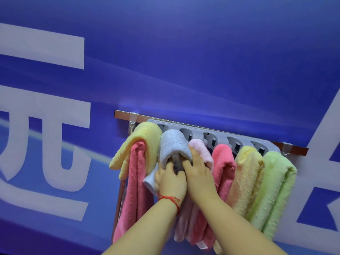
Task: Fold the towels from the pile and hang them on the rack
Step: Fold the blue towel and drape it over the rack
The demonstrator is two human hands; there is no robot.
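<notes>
Both hands at the fluffy pale-blue towel [173, 144] draped over a bar of the grey wall-mounted rack [226, 138], between a yellow towel [141, 137] and a pale-pink towel [201, 150]. Left hand [172, 181], red string at wrist, fingers curled into its lower fold; right hand [199, 173] likewise gripping beside it.

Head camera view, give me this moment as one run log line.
stage: hanging | left hand: grips pale blue towel | right hand: fingers tucked into its fold | rack: seven towels hung
</notes>
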